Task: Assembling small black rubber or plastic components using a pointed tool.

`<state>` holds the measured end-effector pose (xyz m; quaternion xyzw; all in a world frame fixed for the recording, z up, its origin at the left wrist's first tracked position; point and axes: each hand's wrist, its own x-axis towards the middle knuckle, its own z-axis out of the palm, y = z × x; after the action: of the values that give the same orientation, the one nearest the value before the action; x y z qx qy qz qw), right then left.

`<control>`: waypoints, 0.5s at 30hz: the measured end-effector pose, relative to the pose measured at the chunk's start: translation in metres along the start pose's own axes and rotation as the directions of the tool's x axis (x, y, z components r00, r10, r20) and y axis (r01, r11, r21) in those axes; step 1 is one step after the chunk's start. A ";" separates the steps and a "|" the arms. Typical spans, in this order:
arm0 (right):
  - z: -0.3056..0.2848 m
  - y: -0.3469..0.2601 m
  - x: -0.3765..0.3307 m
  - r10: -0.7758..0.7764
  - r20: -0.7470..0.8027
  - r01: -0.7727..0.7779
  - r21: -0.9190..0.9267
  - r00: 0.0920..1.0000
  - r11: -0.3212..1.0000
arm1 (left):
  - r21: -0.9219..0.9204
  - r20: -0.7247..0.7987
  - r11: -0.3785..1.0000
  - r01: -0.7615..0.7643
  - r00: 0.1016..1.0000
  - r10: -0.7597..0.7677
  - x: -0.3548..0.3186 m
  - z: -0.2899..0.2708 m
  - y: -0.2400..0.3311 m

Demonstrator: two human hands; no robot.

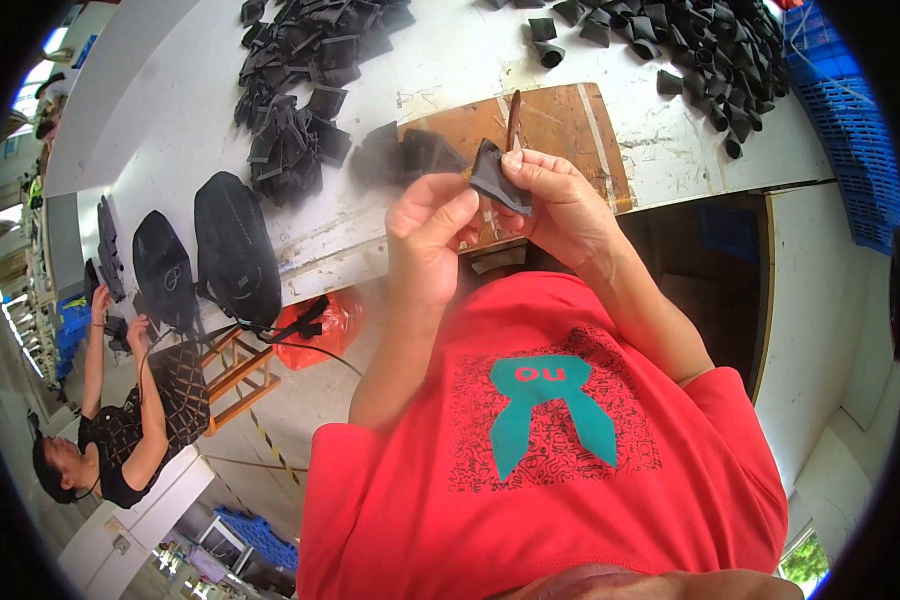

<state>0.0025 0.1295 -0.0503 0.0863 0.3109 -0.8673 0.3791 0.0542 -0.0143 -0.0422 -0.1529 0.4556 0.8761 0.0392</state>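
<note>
A small black fabric piece (497, 182) is held up over the near edge of the worktable, between my two hands. My left hand (428, 228) is closed, thumb and fingers pinching the piece's left edge. My right hand (568, 205) grips its right side, thumb on top. A slim dark brown stick (514, 118) rises beside my right thumb; whether that hand holds it or it lies behind cannot be made out. Beneath them lies a brown board (570, 125). Left of the board, some black pieces (402, 153) appear blurred.
Flat black pieces are heaped at the left (305, 90); tube-shaped ones form a pile (705, 55) at the far right, by blue crates (850, 130). Two black mesh bags (235, 250) hang at the table's left edge, above a wooden stool (240, 380). Another person (135, 430) works there.
</note>
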 end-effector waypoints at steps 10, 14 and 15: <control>-0.001 0.008 0.002 -0.378 -0.093 0.223 -0.670 0.921 0.708 | 0.105 -0.054 0.993 -0.056 0.997 0.062 0.001 0.007 -0.004; 0.014 0.003 -0.014 -0.714 0.286 0.369 -0.928 0.639 -0.041 | 0.520 -0.045 0.828 -0.209 0.961 0.271 -0.002 0.013 -0.006; 0.017 0.003 -0.015 -0.637 0.280 0.413 -0.908 0.719 0.067 | 0.538 0.004 0.808 -0.239 0.960 0.281 -0.004 0.017 -0.003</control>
<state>0.0166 0.1270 -0.0321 -0.1858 0.7951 -0.5769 -0.0200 0.0549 0.0021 -0.0344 -0.1052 0.6986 0.7054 -0.0576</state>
